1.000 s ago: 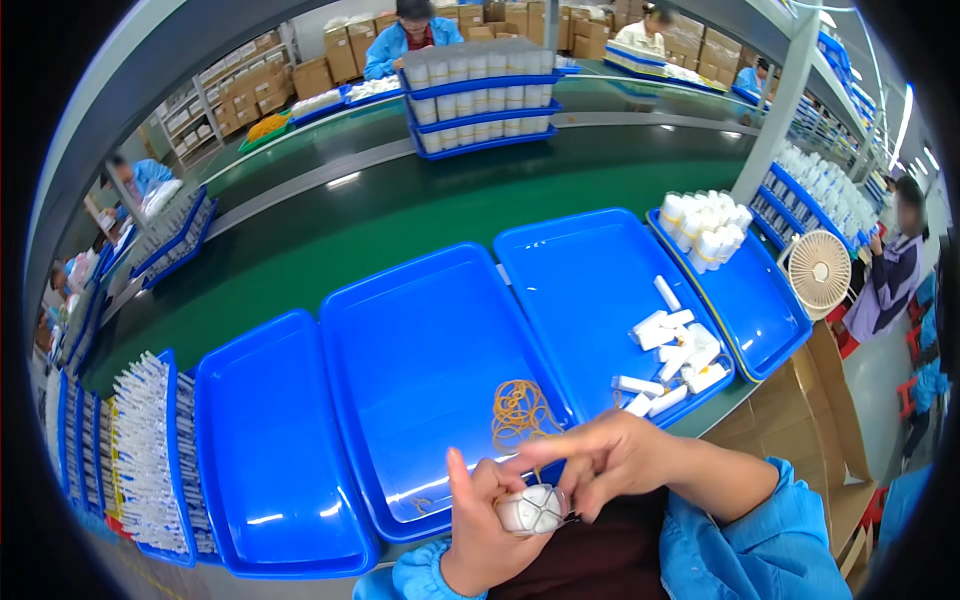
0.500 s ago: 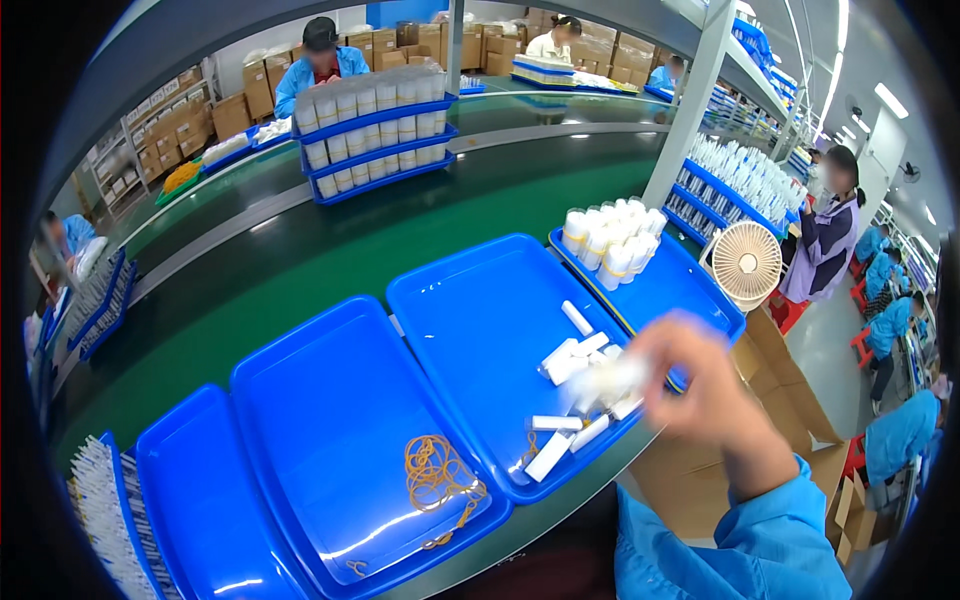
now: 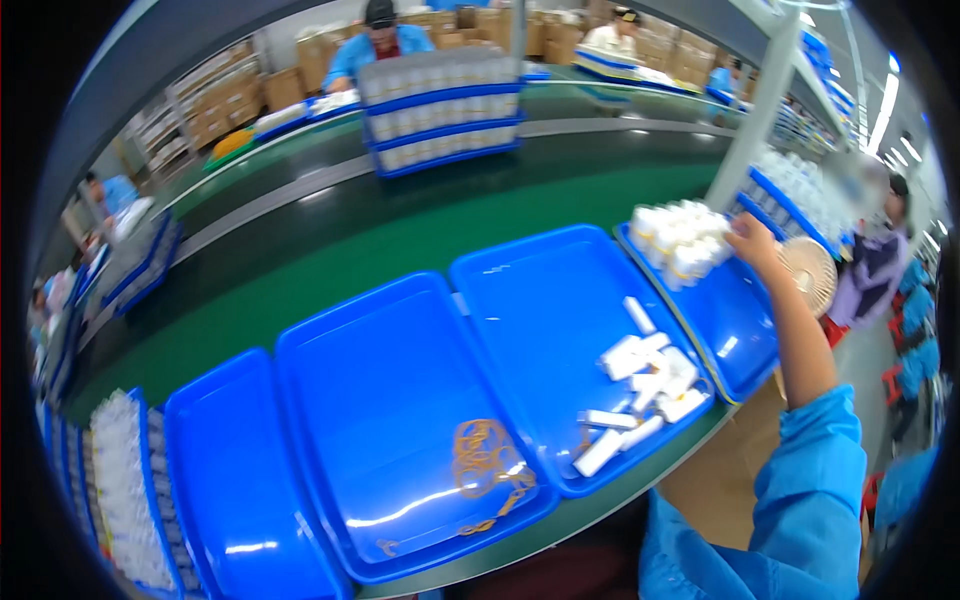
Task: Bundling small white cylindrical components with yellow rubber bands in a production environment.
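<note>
Right hand [image 3: 756, 245] at the right edge of the white bundles [image 3: 682, 240]

The bundles are massed at the far end of the right tray [image 3: 738, 318], close to the grey post [image 3: 765, 110]. They lie directly to the left of the right hand's fingertips, so the relation that counts is sideways: hand on the right, bundles on the left, with hardly any gap showing between. The bundles' long axes run roughly upright, leaning a little, while the fingers come in across them.

The fingers are bent and drawn close together rather than spread. The hand is small and slightly blurred here, so I cannot tell whether a bundle is between thumb and fingers or they merely touch its side. The right forearm reaches up from the lower right, its blue sleeve [image 3: 805, 480] over the carton [image 3: 715, 485]. The fan [image 3: 808, 275] is just beyond the wrist, on its right.

The left hand is out of view, making the right the nearer one.

Loose tubes [image 3: 650, 385] lie at mixed angles in the second tray [image 3: 540, 330], nearer the body than the bundles. Rubber bands [image 3: 485, 458] lie tangled in the third tray [image 3: 375, 380], farther left.
</note>
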Demonstrator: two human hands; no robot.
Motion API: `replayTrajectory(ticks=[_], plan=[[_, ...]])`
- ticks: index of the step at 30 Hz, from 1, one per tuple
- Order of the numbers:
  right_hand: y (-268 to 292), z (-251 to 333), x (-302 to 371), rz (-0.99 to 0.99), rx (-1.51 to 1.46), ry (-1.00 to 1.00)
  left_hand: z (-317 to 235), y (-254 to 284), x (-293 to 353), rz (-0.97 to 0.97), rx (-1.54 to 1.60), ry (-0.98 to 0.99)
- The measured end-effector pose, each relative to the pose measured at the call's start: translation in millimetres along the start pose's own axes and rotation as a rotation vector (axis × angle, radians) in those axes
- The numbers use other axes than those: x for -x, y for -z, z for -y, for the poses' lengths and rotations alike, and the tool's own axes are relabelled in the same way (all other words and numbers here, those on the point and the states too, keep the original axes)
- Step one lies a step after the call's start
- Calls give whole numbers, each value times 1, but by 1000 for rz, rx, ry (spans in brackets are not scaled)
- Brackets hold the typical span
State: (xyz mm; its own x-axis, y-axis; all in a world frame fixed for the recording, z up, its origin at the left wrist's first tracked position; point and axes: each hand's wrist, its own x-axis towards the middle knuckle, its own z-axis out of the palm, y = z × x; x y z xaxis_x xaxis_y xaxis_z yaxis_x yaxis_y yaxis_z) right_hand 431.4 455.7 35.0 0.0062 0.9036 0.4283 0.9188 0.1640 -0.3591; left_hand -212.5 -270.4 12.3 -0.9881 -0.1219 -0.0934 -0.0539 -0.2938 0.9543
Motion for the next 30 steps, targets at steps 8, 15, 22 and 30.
replayTrajectory(ticks=[8,15,22,30], plan=[[-1,-5,13,151,-289,-98,-7,-18,-44,176,93,119],[23,-17,41,-16,-459,103,-3,3,-59,268,12,103],[48,18,93,-7,-564,71,-23,-14,-61,198,260,166],[51,50,141,-15,-609,186,-36,-47,-3,331,438,35]])
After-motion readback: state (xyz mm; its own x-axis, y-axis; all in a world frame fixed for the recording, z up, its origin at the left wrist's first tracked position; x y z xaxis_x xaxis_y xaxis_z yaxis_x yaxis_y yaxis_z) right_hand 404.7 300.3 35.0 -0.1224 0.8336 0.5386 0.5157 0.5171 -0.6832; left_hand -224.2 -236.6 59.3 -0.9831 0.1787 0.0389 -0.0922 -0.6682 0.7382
